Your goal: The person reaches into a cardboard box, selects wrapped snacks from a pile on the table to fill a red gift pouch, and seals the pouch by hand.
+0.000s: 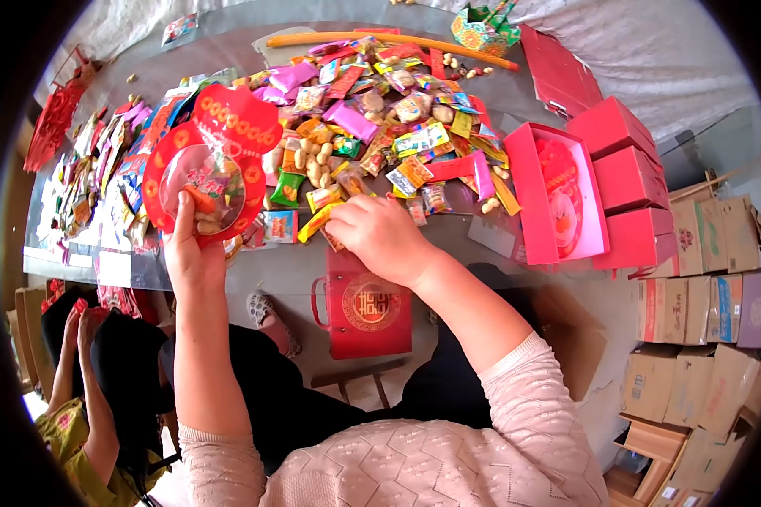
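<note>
A red pouch [258,128] with gold marks and a clear round window hangs upright in my left hand [196,253], which grips its lower part; snacks show through the window. At the near edge of the heap of wrapped candies, peanuts and snacks [353,122] is my right hand [379,235]. Its fingers are bent down over a yellow packet [317,223], and their tips are partly hidden, so what they hold, if anything, cannot be made out. A green packet [287,188] and a blue packet [281,226] lie between my two hands.
An open red box [516,194] with red pouches inside stands right of the heap, beside stacked red boxes [630,182]. An orange stick [389,42] lies behind. More packets [101,160] are at left. A co-worker's hands [84,325] show at lower left. Cardboard boxes [702,308] fill the right.
</note>
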Motion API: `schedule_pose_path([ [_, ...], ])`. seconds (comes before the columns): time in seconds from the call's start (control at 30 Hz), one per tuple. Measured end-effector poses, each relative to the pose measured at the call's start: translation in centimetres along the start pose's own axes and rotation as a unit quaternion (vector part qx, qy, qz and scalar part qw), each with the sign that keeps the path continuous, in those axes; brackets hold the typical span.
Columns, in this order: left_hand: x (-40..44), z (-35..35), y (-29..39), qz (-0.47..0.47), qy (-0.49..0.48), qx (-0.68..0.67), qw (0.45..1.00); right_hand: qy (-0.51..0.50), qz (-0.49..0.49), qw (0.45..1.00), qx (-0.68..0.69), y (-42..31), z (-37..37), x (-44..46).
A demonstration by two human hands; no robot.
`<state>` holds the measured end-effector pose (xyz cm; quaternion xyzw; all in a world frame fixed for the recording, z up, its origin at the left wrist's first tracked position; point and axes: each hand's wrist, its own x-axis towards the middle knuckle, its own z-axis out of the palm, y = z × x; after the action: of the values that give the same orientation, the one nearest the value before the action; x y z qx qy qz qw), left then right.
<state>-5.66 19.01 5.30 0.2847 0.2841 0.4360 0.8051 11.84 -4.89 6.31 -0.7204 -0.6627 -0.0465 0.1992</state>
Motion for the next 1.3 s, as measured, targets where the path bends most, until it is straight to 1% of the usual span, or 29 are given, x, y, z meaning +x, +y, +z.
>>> schedule_pose_path([
  [0.03,0.0,0.0,0.0,-0.003,0.001,-0.001,1.000,0.080,-0.016,0.996,-0.025,0.5,-0.3,0.2],
  [0.13,0.1,-0.3,0.1,-0.010,0.004,0.003,1.000,0.128,0.051,0.990,-0.042,3.3,-2.3,-0.3],
  [0.2,-0.1,-0.1,0.1,-0.012,0.008,0.007,1.000,0.110,0.098,0.985,-0.092,5.6,-4.6,-1.4],
  [0.23,-0.3,0.3,0.1,-0.013,0.009,0.008,1.000,0.098,0.145,0.980,-0.092,6.9,-5.3,-2.1],
  [0.27,-0.5,0.4,0.1,-0.013,0.011,0.010,1.000,0.115,0.176,0.974,-0.078,7.7,-5.8,-2.9],
  [0.33,-0.4,0.5,-0.1,-0.014,0.014,0.011,1.000,0.118,0.233,0.961,-0.090,9.6,-6.2,-4.6],
  [0.4,-0.2,0.4,-0.4,-0.017,0.006,0.012,1.000,0.122,0.256,0.953,-0.105,10.6,-6.8,-5.6],
  [0.53,0.0,0.2,-0.9,-0.027,-0.021,0.017,0.999,0.071,0.342,0.924,-0.155,11.1,-8.2,-6.6],
  [0.57,-0.1,0.4,-1.0,-0.029,-0.026,0.019,0.999,0.037,0.359,0.918,-0.166,11.4,-8.2,-7.0],
  [0.67,0.1,0.4,-1.5,-0.027,-0.038,0.026,0.999,0.019,0.364,0.920,-0.146,11.5,-8.2,-7.4],
  [0.77,0.1,0.5,-1.6,-0.051,-0.039,0.007,0.998,0.088,0.309,0.940,-0.117,11.7,-7.9,-7.4],
  [0.87,0.3,0.2,-1.9,-0.049,-0.040,0.015,0.998,0.085,0.223,0.965,-0.110,11.5,-7.2,-7.1],
  [0.9,0.0,0.6,-1.9,-0.053,-0.032,0.012,0.998,0.068,0.210,0.969,-0.114,11.7,-6.6,-7.1],
  [0.93,-0.4,1.3,-1.7,-0.058,-0.024,0.008,0.998,0.052,0.209,0.969,-0.123,11.7,-6.2,-7.3],
  [1.0,-0.4,1.5,-1.8,-0.063,-0.018,0.012,0.998,0.043,0.249,0.960,-0.123,12.1,-6.0,-7.4],
  [1.1,0.0,0.7,-1.8,-0.067,-0.020,0.017,0.997,0.070,0.297,0.946,-0.110,12.8,-6.2,-7.7],
  [1.2,-0.1,0.8,-1.6,-0.077,-0.024,0.000,0.997,0.078,0.263,0.955,-0.114,13.1,-6.0,-7.9],
  [1.3,-0.1,0.8,-1.7,-0.075,-0.031,0.000,0.997,0.030,0.288,0.941,-0.175,12.7,-5.7,-7.8],
])
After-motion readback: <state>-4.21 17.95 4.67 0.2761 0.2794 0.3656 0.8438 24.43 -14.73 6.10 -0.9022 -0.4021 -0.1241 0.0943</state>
